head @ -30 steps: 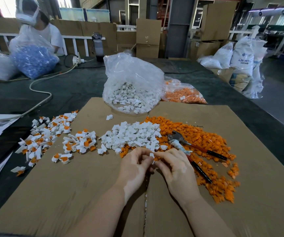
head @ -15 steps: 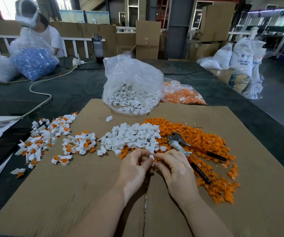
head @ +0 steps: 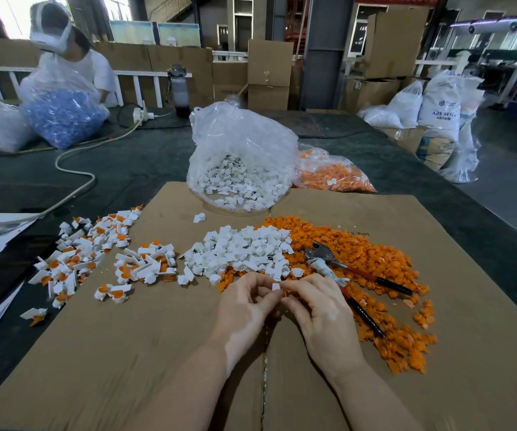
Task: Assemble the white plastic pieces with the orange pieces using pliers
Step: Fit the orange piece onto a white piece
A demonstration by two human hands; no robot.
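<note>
Hands pinched together on small white piece (head: pixel 275 286), left hand (head: pixel 244 309) and right hand (head: pixel 319 309) both gripping it, just near side of pliers (head: pixel 344 275) lying untouched on orange pile (head: pixel 385 262).

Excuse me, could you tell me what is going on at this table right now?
A person is fitting small plastic parts together by hand. The left hand and right hand meet over a small white piece pinched between the fingertips. The pliers lie untouched on the orange pile, beside the loose white pieces. Finished white-and-orange parts sit on the left of the cardboard.
</note>
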